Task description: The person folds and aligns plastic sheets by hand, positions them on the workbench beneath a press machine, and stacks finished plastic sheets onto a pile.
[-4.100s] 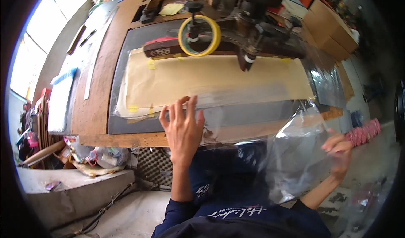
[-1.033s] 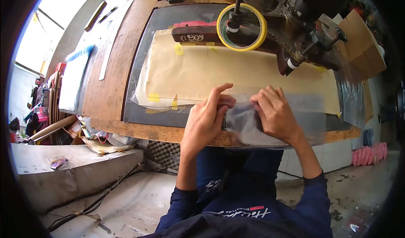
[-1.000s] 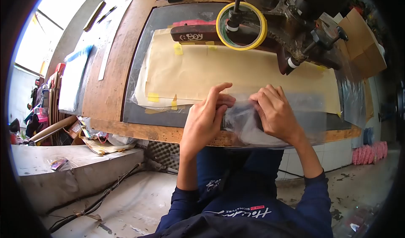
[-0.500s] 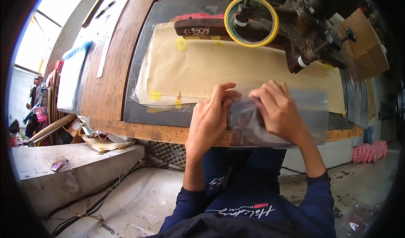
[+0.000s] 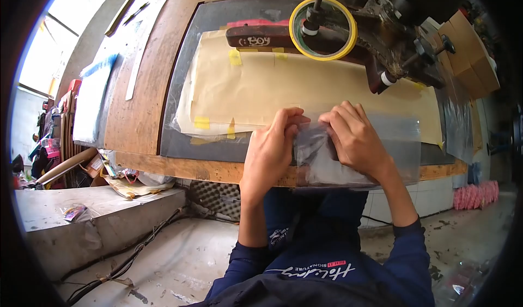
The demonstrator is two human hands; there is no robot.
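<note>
A clear plastic bag or sheet (image 5: pixel 400 149) lies over the front edge of the workbench, its lower part hanging past the wood. At its upper left corner my left hand (image 5: pixel 268 152) has thumb and fingers pinched together. Just to the right, my right hand (image 5: pixel 355 141) is closed on the upper edge of the same plastic, with its fingers bent over. The fingertips of the two hands are a short gap apart. Beyond them a large tan paper sheet (image 5: pixel 239 86), with yellow tape pieces along its edges, covers much of the dark work surface (image 5: pixel 218 150).
A dark machine arm (image 5: pixel 261 39) reaches over the paper, with a yellow-rimmed tape roll (image 5: pixel 354 30) hung on its knob. A cardboard box (image 5: pixel 471 59) stands at the right. On the left are a metal ruler (image 5: pixel 137 70) and a stack of plastic bags (image 5: pixel 93 105).
Both hands keep their hold on the plastic in nearly the same place. The right fingers have shifted slightly towards the left, and the view has moved a little.
</note>
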